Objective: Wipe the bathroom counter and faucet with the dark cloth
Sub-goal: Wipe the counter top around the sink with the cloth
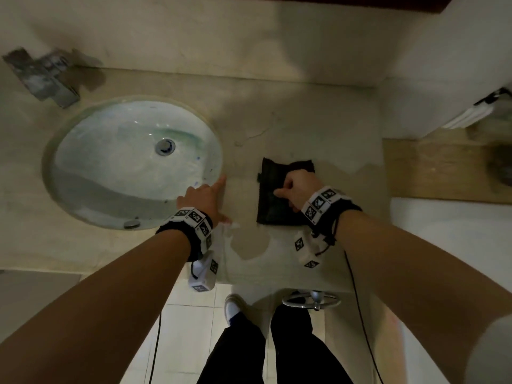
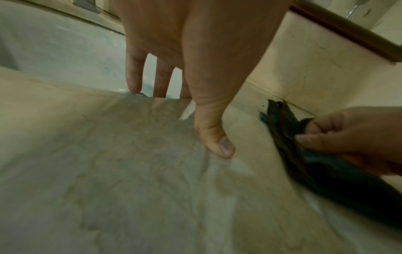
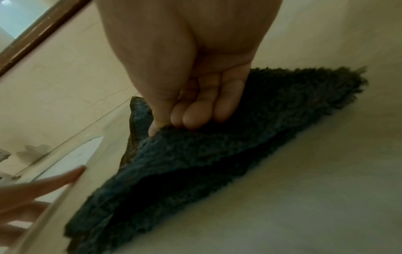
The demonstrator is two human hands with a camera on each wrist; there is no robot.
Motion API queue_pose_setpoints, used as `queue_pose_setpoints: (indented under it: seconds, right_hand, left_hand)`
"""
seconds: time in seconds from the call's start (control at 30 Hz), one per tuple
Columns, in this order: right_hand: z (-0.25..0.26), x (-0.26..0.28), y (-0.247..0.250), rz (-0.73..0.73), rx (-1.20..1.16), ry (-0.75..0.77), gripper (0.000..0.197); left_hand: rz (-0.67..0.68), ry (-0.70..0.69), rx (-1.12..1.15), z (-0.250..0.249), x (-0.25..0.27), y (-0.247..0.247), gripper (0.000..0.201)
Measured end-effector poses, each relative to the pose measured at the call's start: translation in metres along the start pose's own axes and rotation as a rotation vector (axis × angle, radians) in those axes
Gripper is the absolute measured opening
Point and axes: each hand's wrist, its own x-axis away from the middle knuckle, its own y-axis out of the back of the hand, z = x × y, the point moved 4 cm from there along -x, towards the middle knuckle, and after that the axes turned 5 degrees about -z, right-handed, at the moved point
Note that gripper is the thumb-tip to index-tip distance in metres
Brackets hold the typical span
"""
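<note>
A dark folded cloth [image 1: 273,195] [image 3: 217,163] [image 2: 304,154] lies on the beige stone counter [image 1: 318,128] to the right of the sink. My right hand [image 1: 293,189] [image 3: 185,111] [image 2: 348,137] sits on it, fingers curled and thumb pinching a raised fold. My left hand [image 1: 206,194] [image 2: 174,86] rests open on the counter at the basin's right rim, fingers straight and spread. The metal faucet [image 1: 41,76] stands at the far left behind the basin, away from both hands.
The oval white basin [image 1: 91,151] with its drain [image 1: 165,146] is sunk into the counter's left half. Damp patches mark the stone near the front edge. A wooden shelf [image 1: 443,173] adjoins on the right. My legs and a metal ring [image 1: 311,300] are below the edge.
</note>
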Motion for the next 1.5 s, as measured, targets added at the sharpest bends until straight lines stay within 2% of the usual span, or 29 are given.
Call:
queue_pose_setpoints:
  seconds: [0.23,0.37,0.53,0.77,0.93,1.07,1.23,1.37,1.5]
  right_hand:
    - [-0.056,0.055,0.008,0.06,0.073,-0.07,0.027]
    - [-0.065,0.066,0.003,0.073,0.18,-0.022,0.028]
    - [-0.043,0.053,-0.004,0.087,0.202,0.033,0.029]
    - [0.03,0.006,-0.032,0.087,0.121,0.083,0.031]
    - [0.082,-0.035,-0.034,0.024,0.099,0.11,0.036]
    - [0.103,-0.067,-0.024,-0.011,0.025,0.116,0.038]
    - [0.105,-0.071,-0.022,-0.037,0.022,0.143,0.036]
    - [0.084,-0.046,-0.025,-0.004,0.152,0.149,0.035]
    - [0.048,-0.003,-0.03,0.118,0.261,0.169,0.033]
  left_hand:
    - [0.011,-0.004,0.017,-0.002,0.003,0.001,0.124]
    - [0.0,-0.032,0.032,-0.002,0.002,0.0,0.125]
    - [-0.019,-0.071,0.035,0.002,0.001,-0.004,0.123]
    - [-0.009,-0.068,0.056,0.003,0.0,-0.004,0.122]
    - [-0.022,-0.047,0.031,0.005,-0.001,-0.006,0.119]
    - [-0.012,-0.028,0.021,0.004,-0.001,-0.005,0.117]
    - [-0.016,-0.011,0.049,0.004,0.002,-0.003,0.115]
    - [-0.032,0.003,0.051,0.003,0.006,-0.002,0.118]
    - [-0.039,0.081,0.058,0.011,0.013,-0.003,0.101]
